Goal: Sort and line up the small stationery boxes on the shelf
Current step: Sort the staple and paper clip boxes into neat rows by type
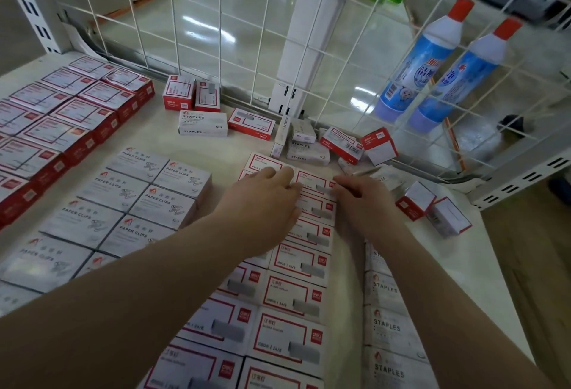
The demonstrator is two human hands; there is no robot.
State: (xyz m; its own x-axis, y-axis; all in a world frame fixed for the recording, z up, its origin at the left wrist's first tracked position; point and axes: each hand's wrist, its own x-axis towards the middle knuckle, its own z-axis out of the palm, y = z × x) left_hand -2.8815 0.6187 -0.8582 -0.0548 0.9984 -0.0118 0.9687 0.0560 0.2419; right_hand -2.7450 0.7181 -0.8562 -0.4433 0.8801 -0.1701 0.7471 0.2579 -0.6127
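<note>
Left hand (pixel 262 203), right hand (pixel 364 200) flat atop red-framed staple boxes (pixel 312 234) row

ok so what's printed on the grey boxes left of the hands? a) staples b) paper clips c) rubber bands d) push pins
b, the grey boxes lined up to the left of the left hand read PAPER CLIPS on their tops; the STAPLES boxes sit under the right forearm instead.

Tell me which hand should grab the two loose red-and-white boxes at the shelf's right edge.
Right. The right hand lies beside the two loose boxes; the left hand would have to cross over.
</note>
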